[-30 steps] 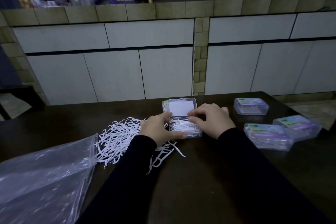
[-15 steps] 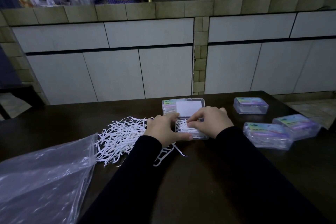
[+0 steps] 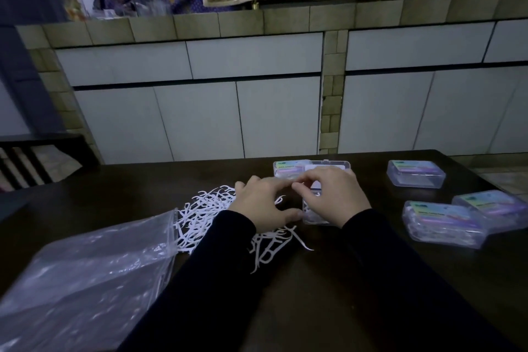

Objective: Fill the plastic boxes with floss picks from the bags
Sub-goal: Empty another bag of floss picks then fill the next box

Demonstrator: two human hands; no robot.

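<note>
Nearest you lies the clear bag (image 3: 83,280); beyond it, loose floss picks (image 3: 205,214) on the desk (image 3: 343,294): light, springy, tangle-prone, so pinch handles. Your left hand (image 3: 264,206) and right hand (image 3: 333,197) curl around the open box (image 3: 314,213); their exact grip is unclear.

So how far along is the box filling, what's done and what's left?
Three closed boxes sit at the right, apparently filled. Both hands, left hand and right hand, work at the open box, which holds picks. A loose pile of floss picks remains beside the plastic bag.
</note>
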